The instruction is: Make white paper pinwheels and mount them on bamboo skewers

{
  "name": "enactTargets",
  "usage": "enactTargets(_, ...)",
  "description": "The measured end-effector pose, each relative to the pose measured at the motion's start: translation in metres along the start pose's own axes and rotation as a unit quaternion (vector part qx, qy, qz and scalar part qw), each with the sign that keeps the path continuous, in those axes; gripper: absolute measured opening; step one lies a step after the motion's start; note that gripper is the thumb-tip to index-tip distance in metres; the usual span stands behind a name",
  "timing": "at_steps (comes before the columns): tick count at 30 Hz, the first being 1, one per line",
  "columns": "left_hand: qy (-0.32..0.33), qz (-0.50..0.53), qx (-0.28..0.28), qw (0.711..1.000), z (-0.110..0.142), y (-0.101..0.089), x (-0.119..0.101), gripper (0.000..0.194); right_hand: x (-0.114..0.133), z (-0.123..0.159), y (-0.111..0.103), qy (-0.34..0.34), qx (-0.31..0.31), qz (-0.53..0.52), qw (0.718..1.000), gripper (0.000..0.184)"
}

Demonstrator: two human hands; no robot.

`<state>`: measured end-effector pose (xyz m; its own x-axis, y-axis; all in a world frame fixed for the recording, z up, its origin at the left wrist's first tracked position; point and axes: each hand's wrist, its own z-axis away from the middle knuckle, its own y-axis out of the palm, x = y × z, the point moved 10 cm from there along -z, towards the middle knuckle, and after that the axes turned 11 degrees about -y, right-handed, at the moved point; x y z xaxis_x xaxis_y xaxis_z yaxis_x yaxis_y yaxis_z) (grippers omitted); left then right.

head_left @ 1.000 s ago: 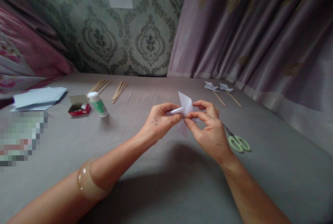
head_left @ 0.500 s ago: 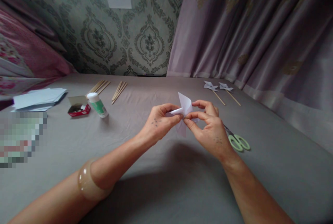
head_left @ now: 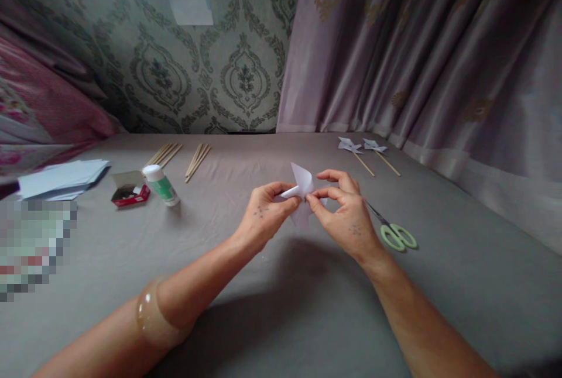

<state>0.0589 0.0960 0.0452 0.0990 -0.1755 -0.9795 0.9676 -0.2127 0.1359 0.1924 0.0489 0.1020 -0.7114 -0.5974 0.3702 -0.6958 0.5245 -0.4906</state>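
A white paper pinwheel (head_left: 302,179) with curled blades is held up above the table, between both hands. My left hand (head_left: 267,211) pinches it from the left, thumb near the centre and fingers behind the paper. With thumb and index finger my right hand (head_left: 345,214) grips close to the pinwheel's centre; its other fingers are bent and lifted off to the right. Whatever small thing may be at the centre is hidden by the fingertips. Green-handled scissors (head_left: 397,236) lie on the cloth just right of my right hand.
On the left are a stack of paper (head_left: 61,179), an open red box (head_left: 130,193) and an upright glue stick (head_left: 162,185). Farther back lie wooden sticks (head_left: 198,161) in two groups. Two pinwheels on sticks (head_left: 350,145) rest at the back right by the curtain (head_left: 342,62).
The view has shifted a little, so the table items appear slightly lower and to the left. Both hands keep hold of the pinwheel; my right upper fingers have come away from its blade.
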Motion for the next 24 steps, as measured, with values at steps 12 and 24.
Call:
enactTargets(12,-0.073,0.074,-0.013,0.994,-0.011,-0.009,0.026,0.021,0.015,0.0,-0.002,-0.032,0.029,0.058,0.997,0.006)
enactTargets(24,-0.076,0.075,0.001,0.994,-0.01,-0.004,0.029,0.02,0.023,0.006,0.019,-0.074,0.089,0.084,0.99,0.008)
